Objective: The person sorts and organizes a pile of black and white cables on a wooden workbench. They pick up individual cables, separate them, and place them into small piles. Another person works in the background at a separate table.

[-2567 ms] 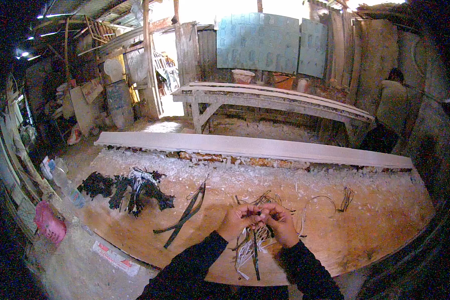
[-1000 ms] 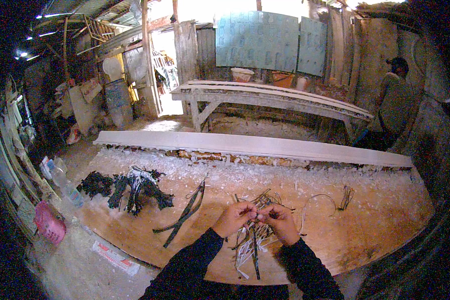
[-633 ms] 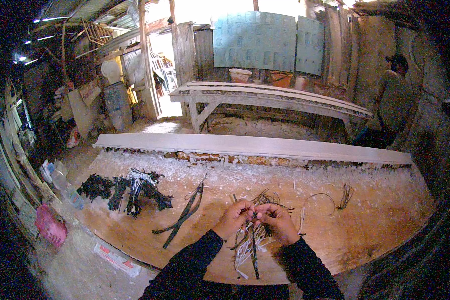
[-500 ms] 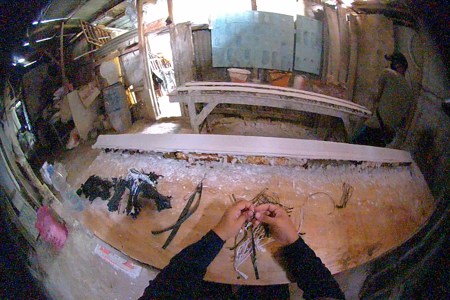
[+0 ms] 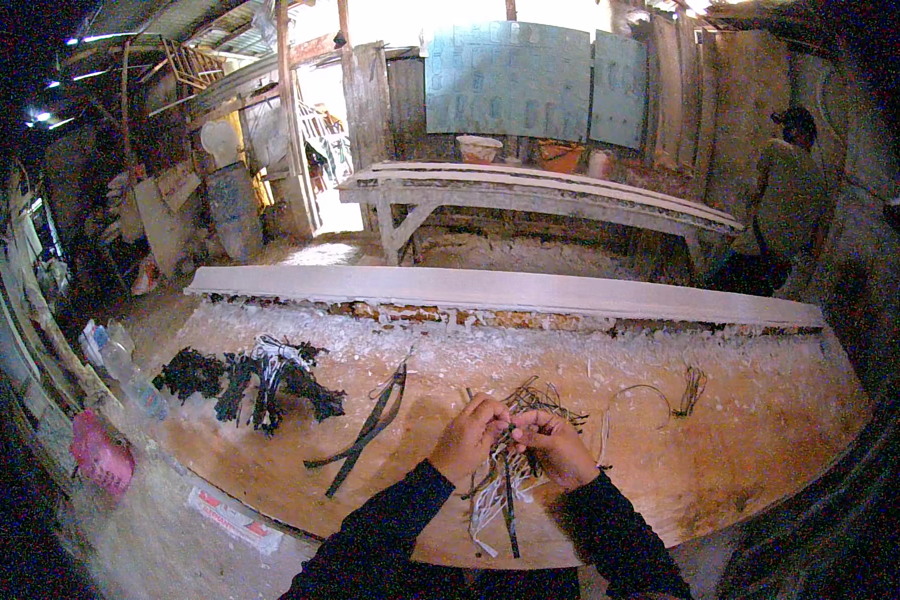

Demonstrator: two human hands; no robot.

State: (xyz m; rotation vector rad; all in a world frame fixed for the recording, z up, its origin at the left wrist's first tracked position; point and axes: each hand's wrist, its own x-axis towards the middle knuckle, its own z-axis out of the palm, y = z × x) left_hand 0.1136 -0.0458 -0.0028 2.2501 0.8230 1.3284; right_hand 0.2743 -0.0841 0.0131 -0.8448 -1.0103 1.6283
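Over the near middle of the wooden tabletop, my left hand [image 5: 471,436] and my right hand [image 5: 556,446] meet with fingertips pinched together. A narrow dark strip [image 5: 510,505] hangs from the pinch toward the table's near edge; its upper end is hidden by my fingers. Beneath and around my hands lies a loose bundle of white strings [image 5: 487,515] mixed with dark ones. Thin dark strands [image 5: 550,395] spread out just beyond my fingers. Left of my hands rests a folded dark strap [image 5: 370,428], its two ends crossed.
Clumps of black fibre cords [image 5: 260,385] lie at the table's left. A thin bundle of strands [image 5: 690,390] is at the right. A long whitish moulding [image 5: 500,292] runs along the far edge. A pink bag [image 5: 102,455] sits low left. Another person [image 5: 785,195] is at far right.
My fingers have shifted slightly at the pinch, with the left hand a little higher. The hanging dark strip has swung a little; the rest looks the same.
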